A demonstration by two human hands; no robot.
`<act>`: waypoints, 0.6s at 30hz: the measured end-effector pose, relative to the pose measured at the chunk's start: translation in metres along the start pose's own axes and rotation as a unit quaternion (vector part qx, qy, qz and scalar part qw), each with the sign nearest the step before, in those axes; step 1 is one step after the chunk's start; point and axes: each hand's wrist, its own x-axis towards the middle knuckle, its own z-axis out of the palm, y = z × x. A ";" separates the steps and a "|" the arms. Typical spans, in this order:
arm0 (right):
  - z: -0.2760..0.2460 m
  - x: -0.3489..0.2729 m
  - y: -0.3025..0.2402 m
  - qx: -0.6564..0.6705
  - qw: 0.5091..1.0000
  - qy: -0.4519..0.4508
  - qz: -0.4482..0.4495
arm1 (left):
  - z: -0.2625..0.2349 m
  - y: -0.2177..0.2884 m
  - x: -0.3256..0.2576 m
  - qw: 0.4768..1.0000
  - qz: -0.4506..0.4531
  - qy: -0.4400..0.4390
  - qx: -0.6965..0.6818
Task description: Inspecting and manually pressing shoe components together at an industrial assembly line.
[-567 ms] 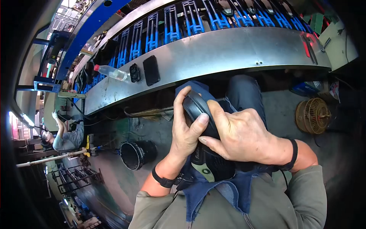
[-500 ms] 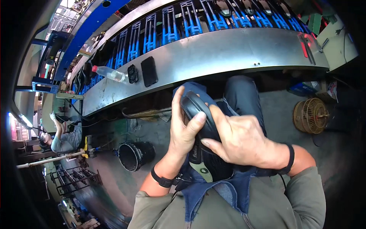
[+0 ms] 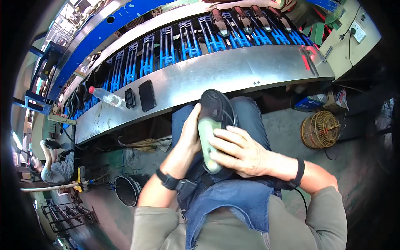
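Over my lap is a black shoe [image 3: 213, 105] with a long pale green part, its rounded dark toe pointing away from me toward the bench. The ridged toe and green surface, seemingly its sole, face up. My left hand [image 3: 191, 132] grips the shoe's left edge, with its fingers partly hidden behind it. Across the green part lie the bent fingers of my right hand [image 3: 241, 152], holding the shoe from the right; its thumb is hidden.
A metal bench [image 3: 200, 68] spans ahead, bearing a bottle [image 3: 107, 98], a phone [image 3: 147, 96] and red-handled pliers [image 3: 308, 61]. Beyond are blue racks [image 3: 166, 48] with brown shoes [image 3: 218, 21]. A black bucket [image 3: 127, 190] and wicker basket [image 3: 320, 129] flank me; another person [image 3: 58, 166] sits far left.
The shoe has been turned, so its pale green part now shows along most of its length. My right hand has shifted from its dark side onto the green part. My view has swung slightly right.
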 end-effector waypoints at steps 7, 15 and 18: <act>0.005 0.042 0.062 0.400 0.821 0.043 0.405 | -0.036 -0.006 -0.047 0.792 0.373 0.009 0.484; 0.043 0.026 0.133 0.459 0.688 0.145 0.544 | 0.021 0.012 0.039 0.974 0.149 0.051 0.166; 0.033 0.028 0.149 0.539 0.685 0.002 0.490 | -0.012 0.024 0.042 0.963 0.139 -0.027 0.229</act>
